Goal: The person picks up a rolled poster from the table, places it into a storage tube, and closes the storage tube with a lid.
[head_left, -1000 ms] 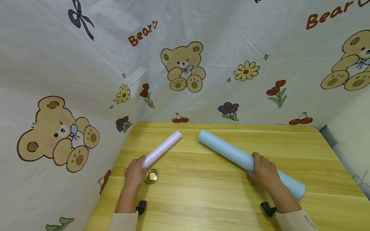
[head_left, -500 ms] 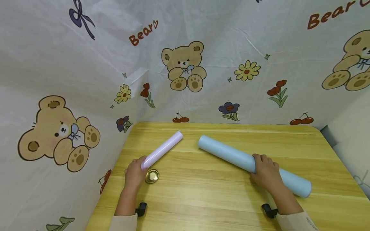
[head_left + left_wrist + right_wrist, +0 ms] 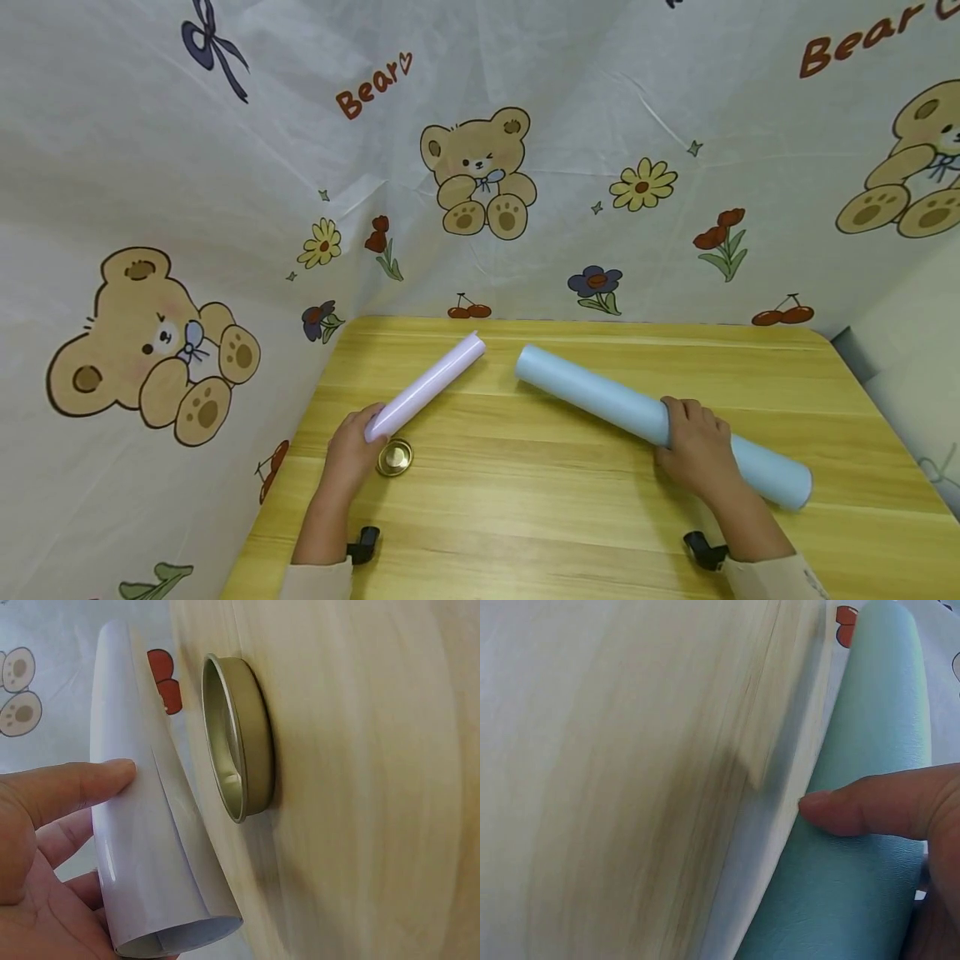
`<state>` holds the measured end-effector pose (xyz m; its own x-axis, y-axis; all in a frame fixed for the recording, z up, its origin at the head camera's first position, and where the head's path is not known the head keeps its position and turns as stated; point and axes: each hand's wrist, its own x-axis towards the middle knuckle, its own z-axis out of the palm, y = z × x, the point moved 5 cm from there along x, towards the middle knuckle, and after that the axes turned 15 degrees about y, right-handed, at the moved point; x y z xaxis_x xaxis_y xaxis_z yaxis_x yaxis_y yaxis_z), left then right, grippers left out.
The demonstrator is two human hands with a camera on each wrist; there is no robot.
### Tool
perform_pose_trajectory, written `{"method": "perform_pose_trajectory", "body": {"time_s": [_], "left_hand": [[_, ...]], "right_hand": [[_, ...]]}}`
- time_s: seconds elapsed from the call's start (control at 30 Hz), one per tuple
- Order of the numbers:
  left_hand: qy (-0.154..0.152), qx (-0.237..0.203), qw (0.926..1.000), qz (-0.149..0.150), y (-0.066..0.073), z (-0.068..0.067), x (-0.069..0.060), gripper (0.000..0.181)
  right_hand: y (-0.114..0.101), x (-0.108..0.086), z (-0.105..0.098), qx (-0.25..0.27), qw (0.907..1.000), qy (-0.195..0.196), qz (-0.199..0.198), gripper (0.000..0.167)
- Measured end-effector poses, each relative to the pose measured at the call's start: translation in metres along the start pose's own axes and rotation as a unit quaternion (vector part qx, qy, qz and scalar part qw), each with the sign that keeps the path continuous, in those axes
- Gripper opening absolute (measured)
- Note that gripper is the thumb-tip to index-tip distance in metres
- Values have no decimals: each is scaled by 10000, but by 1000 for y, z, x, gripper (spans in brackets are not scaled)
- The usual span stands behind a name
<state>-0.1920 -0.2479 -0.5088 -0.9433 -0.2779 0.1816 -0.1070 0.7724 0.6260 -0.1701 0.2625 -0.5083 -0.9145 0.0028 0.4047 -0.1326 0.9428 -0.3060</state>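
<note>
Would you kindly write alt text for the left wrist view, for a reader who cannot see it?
A left hand holds a pale lilac roll, thumb across its front and a hollow end at the bottom of the picture. Beside the roll, a shallow, round gold-coloured dish rests on a light wood table, with printed cloth behind.

- Head: above, facing forward and down — widest view.
- Left wrist: close, along lilac roll (image 3: 139, 855); gold dish (image 3: 253, 742) shared with head.
- Right wrist: close, along blue roll (image 3: 836, 900) — head shares it.
</note>
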Motion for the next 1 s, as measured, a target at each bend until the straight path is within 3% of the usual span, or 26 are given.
{"method": "perform_pose_trajectory", "body": {"time_s": [0.6,1.0], "left_hand": [[-433,-526,9971,-349,8,-5,-5,56],[-525,-927,9935,-398,18,-12,-7,57]], "right_hand": [[5,5,-12,427,9913,1238,111,73],[8,7,-19,505,9865,1546,198,77]]}}
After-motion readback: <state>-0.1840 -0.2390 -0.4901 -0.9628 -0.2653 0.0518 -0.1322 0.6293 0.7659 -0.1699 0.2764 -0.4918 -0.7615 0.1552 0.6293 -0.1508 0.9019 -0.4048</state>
